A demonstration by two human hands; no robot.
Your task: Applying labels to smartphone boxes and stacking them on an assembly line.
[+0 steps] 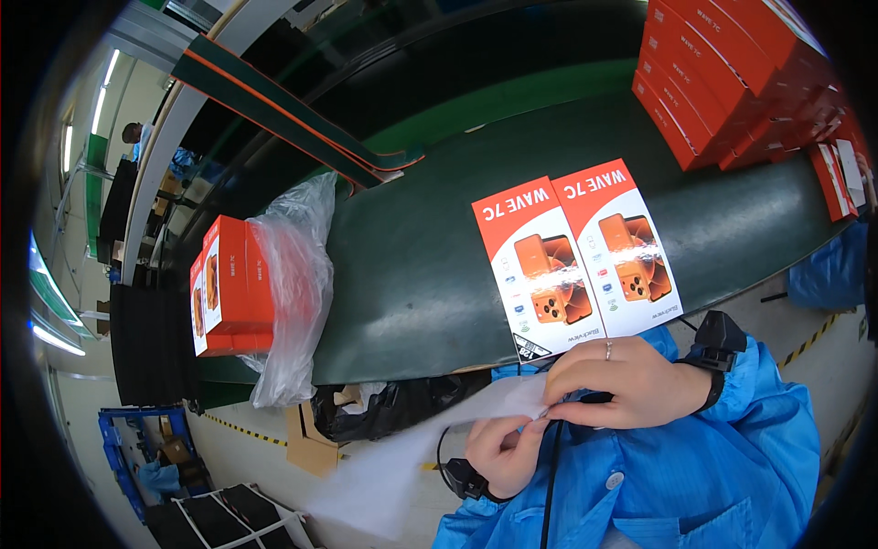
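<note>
A translucent white sheet (pixel 412 453) fans leftward from the left hand (pixel 504 456) and right hand (pixel 631 382), each grip pinched closed on its end.

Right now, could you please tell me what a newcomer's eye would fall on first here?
Probably the two white-and-red boxes lying side by side on the dark green table. Next, perhaps, the thin whitish sheet at the fingertips of the left hand and right hand, lower down, and the stacked red boxes at upper right.
</note>
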